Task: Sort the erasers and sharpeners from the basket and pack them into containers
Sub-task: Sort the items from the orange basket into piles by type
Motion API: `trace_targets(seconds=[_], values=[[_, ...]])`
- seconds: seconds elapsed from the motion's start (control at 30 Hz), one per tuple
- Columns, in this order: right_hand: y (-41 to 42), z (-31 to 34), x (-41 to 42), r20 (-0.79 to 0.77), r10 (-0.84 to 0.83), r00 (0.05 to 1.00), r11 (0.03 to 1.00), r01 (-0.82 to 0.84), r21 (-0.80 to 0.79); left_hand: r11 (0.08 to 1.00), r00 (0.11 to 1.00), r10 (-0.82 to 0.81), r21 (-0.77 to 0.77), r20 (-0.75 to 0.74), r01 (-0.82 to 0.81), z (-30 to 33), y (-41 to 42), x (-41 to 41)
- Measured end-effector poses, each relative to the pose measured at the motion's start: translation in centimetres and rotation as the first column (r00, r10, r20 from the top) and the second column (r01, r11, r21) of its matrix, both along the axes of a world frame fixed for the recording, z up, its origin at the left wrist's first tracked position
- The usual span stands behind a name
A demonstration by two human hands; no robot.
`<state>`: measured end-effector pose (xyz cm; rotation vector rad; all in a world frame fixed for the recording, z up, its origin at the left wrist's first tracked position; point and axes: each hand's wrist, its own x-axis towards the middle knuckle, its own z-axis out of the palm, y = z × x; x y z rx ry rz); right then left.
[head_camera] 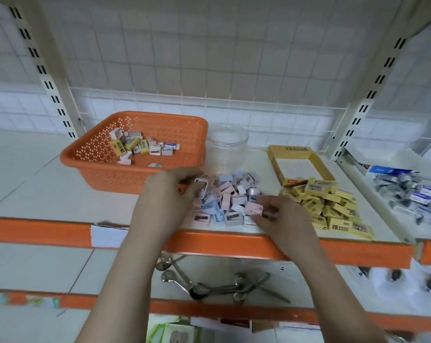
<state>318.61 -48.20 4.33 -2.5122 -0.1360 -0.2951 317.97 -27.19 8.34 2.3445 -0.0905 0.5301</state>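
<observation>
Two bare forearms are entering from the lower centre of the frame and reaching to the orange-edged shelf. The left hand is curling its fingers around a small pastel piece at the left edge of the pile of pink and blue sharpeners in mid-frame. The right hand is pinching a pink sharpener at the pile's lower right. Right of the pile, yellow-boxed erasers are lying heaped below an open yellow carton, which is showing no contents. The clear jar behind the pile is also appearing unfilled. The orange basket, centre left, is still holding a mixed cluster of items. Judgement: sorting is well advanced but unfinished; packing has apparently not begun.
</observation>
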Motion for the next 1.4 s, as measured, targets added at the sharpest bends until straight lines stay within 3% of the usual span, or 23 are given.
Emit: trace_targets(seconds=[0.3,0.5,0.8,1.0,1.2,1.3,1.4], values=[[-1.3,-1.1,-1.0,-0.021,-0.038,0.999,0.984,0.041,0.171,0.984,0.982,-0.148,0.086,-0.115,0.159,0.0,-3.8,3.4],[-2.9,-0.6,-1.7,0.012,-0.071,0.997,0.969,0.066,0.24,0.974,0.967,-0.141,0.147,-0.213,0.174,-0.8,-5.0,5.0],[-0.7,2.9,1.4,0.136,0.025,0.99,0.971,-0.057,0.233,0.996,0.993,-0.071,0.058,0.093,0.066,3.2,0.7,1.9],[6.0,5.9,4.3,0.174,0.121,0.977,0.965,-0.157,0.208,0.996,0.99,0.037,0.074,0.133,-0.047,3.2,8.5,4.4],[14.0,7.8,12.0,0.164,0.199,0.966,0.979,-0.203,0.009,0.982,0.992,-0.07,0.18,0.101,0.051,2.8,15.7,8.1],[17.8,8.1,17.1,-0.024,0.275,0.961,0.925,-0.272,-0.264,0.939,0.984,-0.177,0.305,0.03,0.159,3.6,17.8,10.5],[20.4,6.9,20.9,-0.277,0.306,0.911,0.754,-0.41,-0.513,0.891,0.974,-0.218,0.394,-0.06,0.224,4.0,19.1,12.7]])
